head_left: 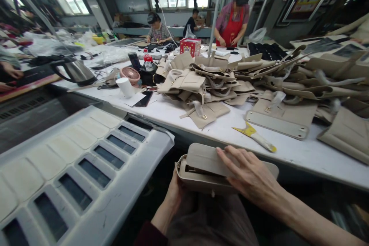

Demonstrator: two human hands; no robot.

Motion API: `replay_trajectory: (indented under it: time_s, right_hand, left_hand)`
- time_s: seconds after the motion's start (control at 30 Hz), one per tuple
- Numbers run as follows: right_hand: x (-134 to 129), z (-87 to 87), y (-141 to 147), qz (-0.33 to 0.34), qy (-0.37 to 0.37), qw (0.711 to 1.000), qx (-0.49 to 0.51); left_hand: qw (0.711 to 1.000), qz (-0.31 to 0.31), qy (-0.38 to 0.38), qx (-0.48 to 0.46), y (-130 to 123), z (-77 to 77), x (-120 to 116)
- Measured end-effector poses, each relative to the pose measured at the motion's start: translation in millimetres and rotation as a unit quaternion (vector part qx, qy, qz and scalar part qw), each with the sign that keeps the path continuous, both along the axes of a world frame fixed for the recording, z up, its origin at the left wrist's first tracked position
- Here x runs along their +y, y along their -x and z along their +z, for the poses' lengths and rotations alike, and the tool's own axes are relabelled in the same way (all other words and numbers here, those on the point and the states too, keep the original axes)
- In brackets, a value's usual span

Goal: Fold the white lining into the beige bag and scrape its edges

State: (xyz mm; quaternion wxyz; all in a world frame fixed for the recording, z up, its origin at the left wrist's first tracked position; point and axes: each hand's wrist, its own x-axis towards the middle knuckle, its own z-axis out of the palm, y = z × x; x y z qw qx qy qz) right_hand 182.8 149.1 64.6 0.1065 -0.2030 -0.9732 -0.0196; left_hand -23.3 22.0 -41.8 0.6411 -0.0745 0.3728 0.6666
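Observation:
A beige bag body (pixel 201 185) rests over my lap, its long open side facing up. My left hand (pixel 175 192) grips its left end, the fingers mostly hidden behind it. Across the opening lies a flat beige panel (pixel 201 156) with rounded corners, tilted so that a dark gap shows beneath its lower edge. My right hand (pixel 245 167) presses on the panel's right part, fingers close together and thumb at the lower edge. A small metal piece (pixel 213 193) sticks out from the bag's near side.
Beige bag pieces (pixel 184 80) pile up on the white table (pixel 161 121), near a yellow-handled scraper (pixel 255 136) and a base plate (pixel 276 123). A white rack with slots (pixel 115 173) stands left. A kettle (pixel 76 71), cup (pixel 125 87) and fan (pixel 130 75) stand farther back. Several people work beyond.

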Motion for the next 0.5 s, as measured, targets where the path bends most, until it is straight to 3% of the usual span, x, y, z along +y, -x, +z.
replay_trajectory:
  time_s: [0.13, 0.27, 0.37, 0.5]
  right_hand:
    - [1, 2.8, 22, 0.072, 0.133, 0.987, -0.050]
    - [13, 9.1, 32, 0.096, 0.267, 0.954, -0.100]
    - [18, 7.3, 33, 0.099, 0.272, 0.948, -0.129]
    - [18, -12.3, 32, 0.075, 0.202, 0.964, -0.156]
  left_hand:
    - [0.999, -0.004, -0.044, -0.027, -2, -1.1, 0]
    - [0.992, -0.029, -0.104, -0.068, 1, -18.9, -2]
    - [0.986, -0.043, -0.138, -0.081, 2, -29.4, -3]
    - [0.985, -0.024, -0.148, -0.081, 2, -30.6, -1]
